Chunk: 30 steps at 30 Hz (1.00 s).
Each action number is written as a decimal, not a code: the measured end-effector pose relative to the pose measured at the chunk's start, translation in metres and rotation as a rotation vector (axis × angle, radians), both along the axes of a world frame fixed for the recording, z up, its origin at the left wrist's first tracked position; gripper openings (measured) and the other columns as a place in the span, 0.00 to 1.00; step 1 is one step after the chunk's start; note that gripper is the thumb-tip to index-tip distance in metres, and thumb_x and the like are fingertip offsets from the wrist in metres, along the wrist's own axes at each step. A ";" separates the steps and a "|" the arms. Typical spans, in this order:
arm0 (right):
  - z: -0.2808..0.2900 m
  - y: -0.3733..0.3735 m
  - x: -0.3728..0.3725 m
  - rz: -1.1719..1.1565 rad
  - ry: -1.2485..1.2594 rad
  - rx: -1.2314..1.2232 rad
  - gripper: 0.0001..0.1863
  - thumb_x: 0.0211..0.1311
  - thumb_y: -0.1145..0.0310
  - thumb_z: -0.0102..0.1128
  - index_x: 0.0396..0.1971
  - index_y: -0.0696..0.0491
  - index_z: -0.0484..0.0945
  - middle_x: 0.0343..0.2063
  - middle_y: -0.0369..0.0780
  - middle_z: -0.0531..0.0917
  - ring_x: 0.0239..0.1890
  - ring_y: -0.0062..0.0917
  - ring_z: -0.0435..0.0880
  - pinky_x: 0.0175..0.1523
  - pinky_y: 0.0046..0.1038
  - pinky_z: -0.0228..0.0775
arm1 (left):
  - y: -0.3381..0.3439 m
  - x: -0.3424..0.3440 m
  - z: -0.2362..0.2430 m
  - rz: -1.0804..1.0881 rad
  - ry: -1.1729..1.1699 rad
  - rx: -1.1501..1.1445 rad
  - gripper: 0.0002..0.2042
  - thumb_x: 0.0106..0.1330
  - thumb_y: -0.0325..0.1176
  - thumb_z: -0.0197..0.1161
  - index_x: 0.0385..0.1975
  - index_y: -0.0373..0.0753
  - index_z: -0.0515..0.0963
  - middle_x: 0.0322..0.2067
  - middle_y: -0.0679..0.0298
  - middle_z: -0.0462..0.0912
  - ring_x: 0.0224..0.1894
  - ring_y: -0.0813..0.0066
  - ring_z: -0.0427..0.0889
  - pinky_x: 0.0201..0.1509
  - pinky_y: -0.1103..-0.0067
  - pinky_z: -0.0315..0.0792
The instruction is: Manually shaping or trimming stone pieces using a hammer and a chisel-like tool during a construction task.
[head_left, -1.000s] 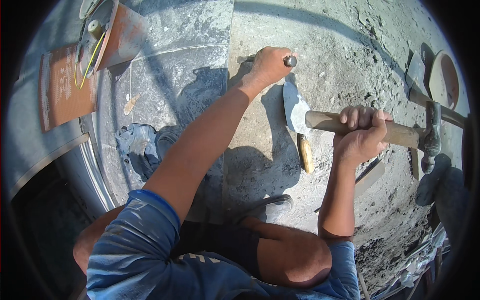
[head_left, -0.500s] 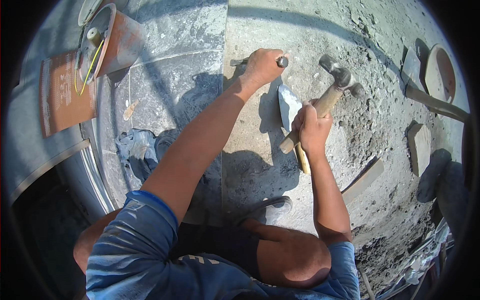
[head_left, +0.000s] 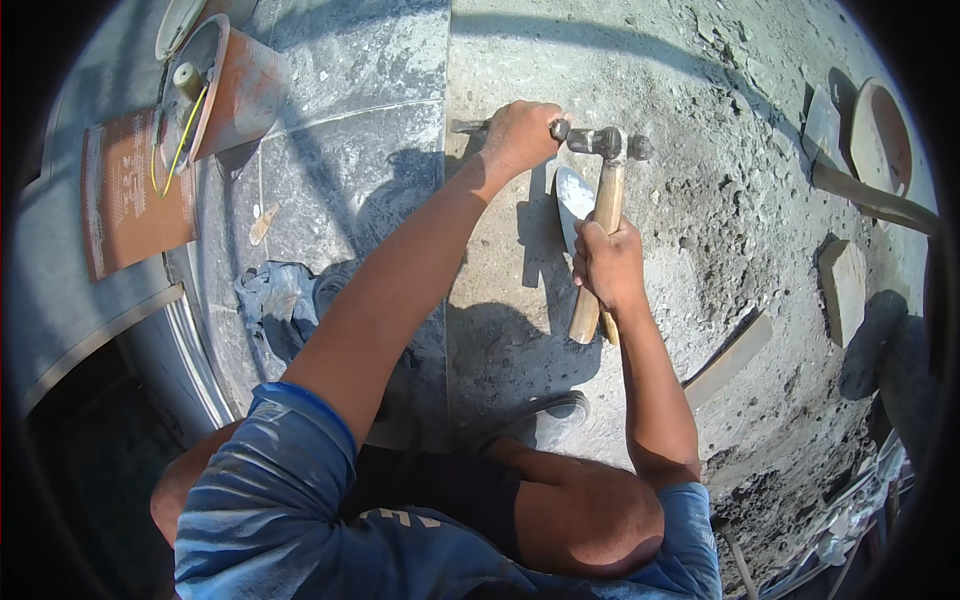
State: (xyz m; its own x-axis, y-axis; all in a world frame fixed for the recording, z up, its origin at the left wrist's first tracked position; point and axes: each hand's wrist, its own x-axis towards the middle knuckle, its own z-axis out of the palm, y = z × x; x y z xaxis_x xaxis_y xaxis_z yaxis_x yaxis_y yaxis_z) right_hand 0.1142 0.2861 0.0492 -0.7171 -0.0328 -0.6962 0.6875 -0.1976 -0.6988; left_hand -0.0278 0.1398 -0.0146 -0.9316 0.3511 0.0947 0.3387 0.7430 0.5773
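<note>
My left hand (head_left: 523,138) is closed around a metal chisel (head_left: 468,126), which lies nearly level with its blade pointing left at the edge of the grey tiles. The chisel's round butt sticks out to the right of the fist. My right hand (head_left: 610,262) grips the wooden handle of a hammer (head_left: 608,195). The dark hammer head is up against the chisel's butt, and seems to touch it. A trowel (head_left: 571,194) with a whitish pointed blade lies on the rough ground behind the hammer, its wooden handle partly hidden by my right hand.
Dusty grey tiles (head_left: 350,150) cover the left side. There stand an orange bucket (head_left: 240,95), a reddish-brown perforated brick (head_left: 135,190) and a crumpled blue cloth (head_left: 275,300). Rubble, tile pieces (head_left: 733,358), a wooden-handled tool (head_left: 875,200) and a round pan (head_left: 880,145) lie on the right.
The hammer has swung left; its head has come from the right of the chisel to its butt, and the handle is now more upright. My left hand has hardly moved.
</note>
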 end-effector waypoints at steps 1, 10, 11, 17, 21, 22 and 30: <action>0.010 0.006 -0.001 -0.111 0.039 -0.033 0.06 0.61 0.72 0.53 0.29 0.55 0.66 0.13 0.32 0.65 0.10 0.17 0.64 0.15 0.24 0.59 | -0.003 0.001 0.000 -0.005 0.008 -0.026 0.15 0.63 0.42 0.59 0.20 0.37 0.76 0.20 0.52 0.77 0.25 0.51 0.79 0.30 0.64 0.72; 0.016 -0.001 -0.007 -0.684 0.344 -0.154 0.05 0.62 0.72 0.50 0.28 0.52 0.64 0.13 0.31 0.63 0.12 0.17 0.62 0.19 0.25 0.60 | 0.010 -0.001 0.002 -0.035 -0.056 -0.056 0.13 0.62 0.41 0.59 0.23 0.38 0.77 0.23 0.52 0.80 0.29 0.50 0.80 0.33 0.63 0.73; -0.023 0.002 0.008 -0.057 0.131 0.076 0.04 0.61 0.73 0.50 0.28 0.54 0.66 0.13 0.32 0.65 0.10 0.18 0.63 0.16 0.26 0.59 | 0.012 -0.001 0.000 -0.041 -0.053 -0.036 0.13 0.62 0.42 0.59 0.24 0.39 0.77 0.23 0.52 0.80 0.29 0.50 0.80 0.34 0.63 0.74; 0.049 0.037 0.001 -0.519 0.247 -0.086 0.05 0.61 0.73 0.52 0.30 0.54 0.65 0.14 0.33 0.66 0.11 0.16 0.64 0.16 0.22 0.59 | 0.004 0.006 -0.001 0.002 -0.066 -0.232 0.13 0.61 0.43 0.60 0.25 0.39 0.77 0.25 0.52 0.80 0.31 0.50 0.80 0.36 0.62 0.73; 0.050 0.040 -0.016 -0.998 0.480 -0.207 0.05 0.62 0.72 0.50 0.30 0.54 0.64 0.14 0.32 0.64 0.13 0.16 0.63 0.17 0.24 0.60 | 0.012 0.006 -0.010 0.014 -0.031 -0.226 0.12 0.61 0.42 0.61 0.26 0.39 0.76 0.25 0.52 0.81 0.33 0.50 0.81 0.37 0.61 0.73; 0.026 0.024 -0.010 -1.033 0.471 -0.247 0.06 0.61 0.72 0.51 0.29 0.54 0.64 0.14 0.32 0.64 0.12 0.17 0.63 0.17 0.24 0.59 | 0.015 0.007 -0.012 0.000 -0.030 -0.223 0.12 0.61 0.42 0.61 0.26 0.39 0.76 0.25 0.52 0.81 0.33 0.50 0.81 0.37 0.61 0.73; 0.042 0.040 -0.002 -0.504 0.220 -0.119 0.06 0.60 0.72 0.52 0.27 0.55 0.66 0.13 0.33 0.66 0.11 0.17 0.65 0.16 0.23 0.62 | 0.007 0.013 -0.020 -0.061 -0.014 -0.277 0.12 0.61 0.40 0.60 0.24 0.38 0.76 0.23 0.51 0.80 0.30 0.50 0.80 0.34 0.62 0.73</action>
State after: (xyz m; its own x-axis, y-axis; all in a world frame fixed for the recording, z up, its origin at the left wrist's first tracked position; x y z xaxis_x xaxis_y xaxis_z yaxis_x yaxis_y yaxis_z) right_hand 0.1121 0.3262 0.0910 -0.7923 0.2825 -0.5409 0.3279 -0.5504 -0.7678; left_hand -0.0149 0.1465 -0.0342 -0.9084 0.4172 -0.0251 0.3812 0.8516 0.3598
